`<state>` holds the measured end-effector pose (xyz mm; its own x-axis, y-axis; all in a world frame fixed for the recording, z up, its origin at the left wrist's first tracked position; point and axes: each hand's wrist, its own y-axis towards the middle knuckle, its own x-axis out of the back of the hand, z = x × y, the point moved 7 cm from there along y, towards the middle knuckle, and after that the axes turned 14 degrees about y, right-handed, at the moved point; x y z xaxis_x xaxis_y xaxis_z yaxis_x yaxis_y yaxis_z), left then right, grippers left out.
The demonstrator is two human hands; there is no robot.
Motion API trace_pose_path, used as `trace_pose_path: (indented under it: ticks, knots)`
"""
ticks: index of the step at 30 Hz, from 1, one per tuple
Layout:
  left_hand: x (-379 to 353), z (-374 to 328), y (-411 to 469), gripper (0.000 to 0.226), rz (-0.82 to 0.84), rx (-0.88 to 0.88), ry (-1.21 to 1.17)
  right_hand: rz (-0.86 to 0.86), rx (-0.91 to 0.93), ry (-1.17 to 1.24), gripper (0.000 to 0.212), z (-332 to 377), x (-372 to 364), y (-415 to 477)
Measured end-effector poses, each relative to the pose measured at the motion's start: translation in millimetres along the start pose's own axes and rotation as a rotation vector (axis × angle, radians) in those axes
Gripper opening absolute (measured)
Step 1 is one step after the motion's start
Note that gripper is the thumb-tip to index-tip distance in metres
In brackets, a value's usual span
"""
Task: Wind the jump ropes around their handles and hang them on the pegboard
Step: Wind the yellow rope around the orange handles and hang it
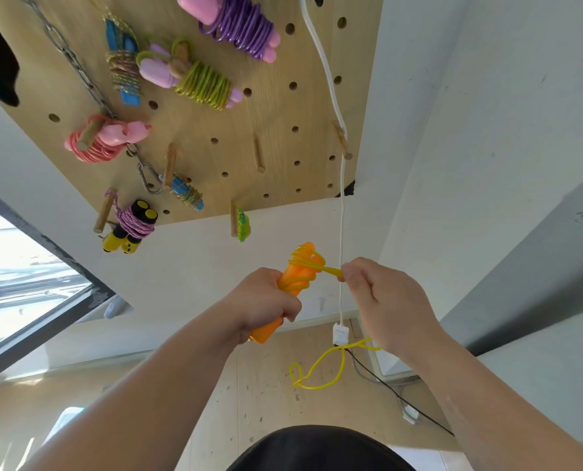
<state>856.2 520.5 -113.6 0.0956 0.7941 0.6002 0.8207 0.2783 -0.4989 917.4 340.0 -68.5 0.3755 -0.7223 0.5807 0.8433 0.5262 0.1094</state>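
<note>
My left hand grips a pair of orange handles, held upright and together, with yellow rope coiled around their upper part. My right hand pinches the yellow rope just to the right of the handles, pulled taut. The loose rest of the rope dangles below my right wrist in a loop. The wooden pegboard hangs on the wall above, with several wound jump ropes on its pegs.
Bare pegs stick out at the board's lower right: one in the middle, another near the right edge. A white cable hangs down past that peg to a plug. A window lies at the left.
</note>
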Motion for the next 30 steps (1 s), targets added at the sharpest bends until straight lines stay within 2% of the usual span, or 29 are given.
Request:
trace_pose_path:
  ticks: [3,7,9,12,16,17,20,22,25,27,30]
  knots:
    - [-5,-1,-1,0.021,0.001,-0.025,-0.069,-0.090,-0.085,0.071,0.038,-10,7,3]
    - [4,-12,-10,0.025,-0.005,-0.076,-0.148,-0.024,-0.321,0.646,0.024,-23,-5,3]
    - [8,-17,-18,0.028,0.039,-0.101,-0.173,0.019,-0.319,0.765,0.013,-20,-9,3]
    - [7,-27,-30,0.025,0.202,-0.179,-0.274,0.048,-0.163,0.783,0.017,-8,-4,3]
    - [-4,-44,-53,0.024,0.580,-0.347,-0.426,0.225,-0.022,1.012,0.007,12,-8,-3]
    - [-7,-46,-57,0.024,0.666,-0.369,-0.461,0.276,-0.013,1.062,0.019,15,-9,-4]
    - [-23,-51,-66,0.022,0.879,-0.400,-0.543,0.416,0.025,1.095,0.070,24,-10,-5]
    - [-34,-54,-71,0.020,0.988,-0.429,-0.572,0.450,0.051,1.066,0.080,31,-11,-5]
    - [-44,-55,-72,0.022,1.089,-0.470,-0.640,0.445,0.058,1.060,0.073,39,-12,-4]
    - [-45,-55,-70,0.029,1.113,-0.494,-0.645,0.425,0.087,1.058,0.060,42,-10,-5]
    - [-41,-49,-63,0.030,1.058,-0.474,-0.589,0.330,0.058,1.019,0.042,38,-10,-4]
